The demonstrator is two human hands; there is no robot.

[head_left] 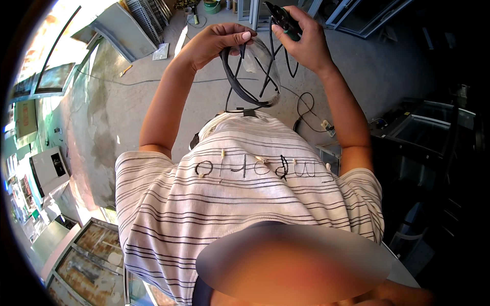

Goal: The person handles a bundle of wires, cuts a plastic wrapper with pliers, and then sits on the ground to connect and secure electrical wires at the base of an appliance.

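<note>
My left hand [217, 46] is closed at the top of a looped black cable [230, 79], thumb pressed against the fingers. Clear plastic film [259, 57] hangs with the loops from the same grip. To its right, my right hand [310, 45] is wrapped round black pliers [284, 21] with some green on the handles, jaws pointing up and to the left. A length of cable dangles just below the pliers; whether the right fingers also hold it, I cannot tell. Both hands are raised in front of my striped shirt.
A thin cord [158, 80] crosses the concrete floor, and another cord [306, 107] lies in loops at the right. Glazed frames [352, 18] stand at the far right. Dark framed doors [421, 130] are on the right, a rusty framed panel [89, 260] at lower left.
</note>
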